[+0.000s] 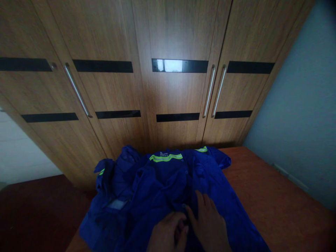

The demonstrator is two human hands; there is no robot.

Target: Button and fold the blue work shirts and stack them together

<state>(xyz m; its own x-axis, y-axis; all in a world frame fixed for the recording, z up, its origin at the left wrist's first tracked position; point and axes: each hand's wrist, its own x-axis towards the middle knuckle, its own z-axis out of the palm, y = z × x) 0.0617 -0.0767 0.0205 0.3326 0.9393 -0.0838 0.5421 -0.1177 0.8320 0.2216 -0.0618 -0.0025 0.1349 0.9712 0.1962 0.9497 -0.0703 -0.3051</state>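
A dark blue garment (pixel 168 185) with buttons and yellow-green reflective strips lies spread and wrinkled in the lower middle of the view. Over its front, my left hand (pixel 169 232) has curled fingers, with thumb and forefinger close together; what they hold, if anything, is too dark to make out. Just to the right, my right hand (pixel 208 222) rests on the cloth with its fingers stretched out and its thumb apart, the thumb tip near a button (pixel 184 206).
More crumpled blue cloth (pixel 122 168) lies on the left beside the garment. Beneath is a reddish-brown surface (pixel 262 185). A wooden wardrobe (pixel 173 91) with metal handles stands behind it, and a pale wall (pixel 296 122) borders the right side.
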